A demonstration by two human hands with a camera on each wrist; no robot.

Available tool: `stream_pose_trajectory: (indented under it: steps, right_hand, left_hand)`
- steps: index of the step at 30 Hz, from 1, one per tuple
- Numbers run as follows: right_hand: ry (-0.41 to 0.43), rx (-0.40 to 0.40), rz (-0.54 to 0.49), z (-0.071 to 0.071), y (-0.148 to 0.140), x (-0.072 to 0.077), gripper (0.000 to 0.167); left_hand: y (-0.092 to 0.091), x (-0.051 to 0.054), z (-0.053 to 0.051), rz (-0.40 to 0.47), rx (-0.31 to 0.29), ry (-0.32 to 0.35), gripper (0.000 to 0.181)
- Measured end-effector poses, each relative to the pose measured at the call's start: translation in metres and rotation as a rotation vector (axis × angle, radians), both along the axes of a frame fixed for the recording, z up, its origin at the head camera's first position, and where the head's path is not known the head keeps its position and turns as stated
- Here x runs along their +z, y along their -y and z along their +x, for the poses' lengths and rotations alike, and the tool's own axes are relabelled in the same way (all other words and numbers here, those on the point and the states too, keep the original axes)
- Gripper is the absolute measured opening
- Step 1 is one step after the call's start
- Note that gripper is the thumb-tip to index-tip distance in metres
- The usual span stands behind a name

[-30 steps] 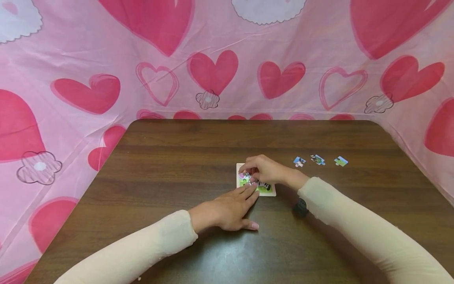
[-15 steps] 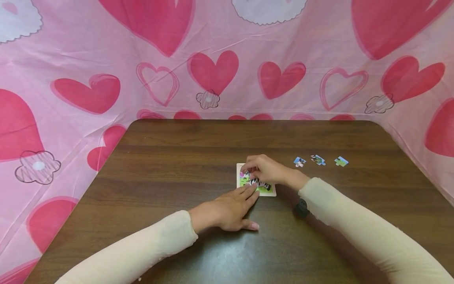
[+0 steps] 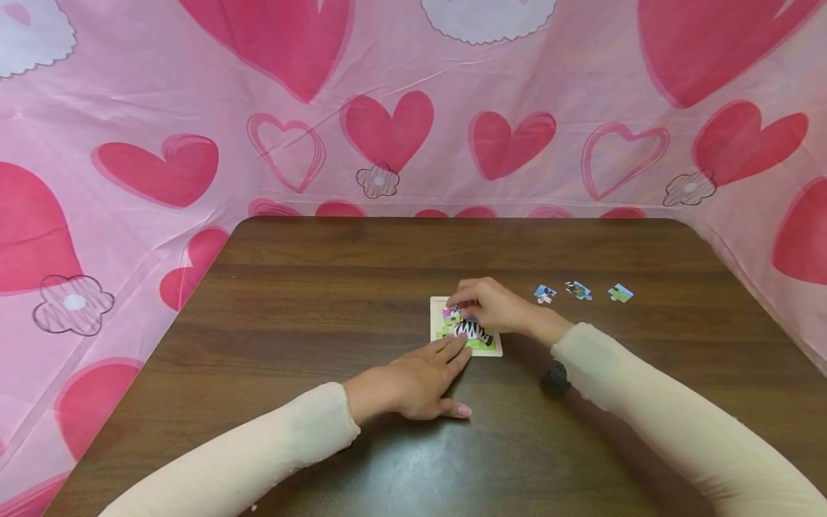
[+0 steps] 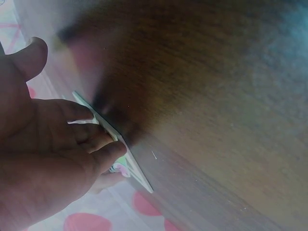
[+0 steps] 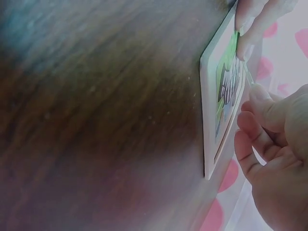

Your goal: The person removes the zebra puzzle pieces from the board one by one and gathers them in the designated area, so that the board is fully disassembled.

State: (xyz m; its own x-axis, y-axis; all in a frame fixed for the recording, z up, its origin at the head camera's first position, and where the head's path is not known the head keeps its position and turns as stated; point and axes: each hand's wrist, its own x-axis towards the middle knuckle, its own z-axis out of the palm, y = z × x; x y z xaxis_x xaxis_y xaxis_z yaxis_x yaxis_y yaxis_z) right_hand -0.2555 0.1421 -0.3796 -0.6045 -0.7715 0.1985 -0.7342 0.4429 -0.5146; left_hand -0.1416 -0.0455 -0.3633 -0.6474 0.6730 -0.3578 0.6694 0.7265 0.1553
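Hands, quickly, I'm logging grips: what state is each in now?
Left hand: open, resting on the puzzle board.
Right hand: closed, pinching a puzzle piece.

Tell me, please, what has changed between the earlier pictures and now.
The right hand has moved slightly to the right, with the puzzle piece it pinches, uncovering more of the zebra picture. The left hand still rests on the puzzle board, and the three loose pieces lie as before.

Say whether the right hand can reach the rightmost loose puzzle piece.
Probably yes: nothing tall stands between the right hand and the rightmost piece, only two flat pieces on the table. But it seems to pinch another piece.
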Motion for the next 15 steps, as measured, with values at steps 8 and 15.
stream_pose_trajectory:
  steps: [8,15]
  right_hand:
    - [0.114,-0.098,-0.034,0.002,-0.015,0.007,0.022]
    - [0.065,-0.169,-0.039,0.004,-0.039,0.013,0.024]
  left_hand:
    - [-0.001,0.001,0.001,0.003,-0.002,-0.005,0.087]
    - [-0.001,0.002,0.001,0.003,0.005,0.003,0.087]
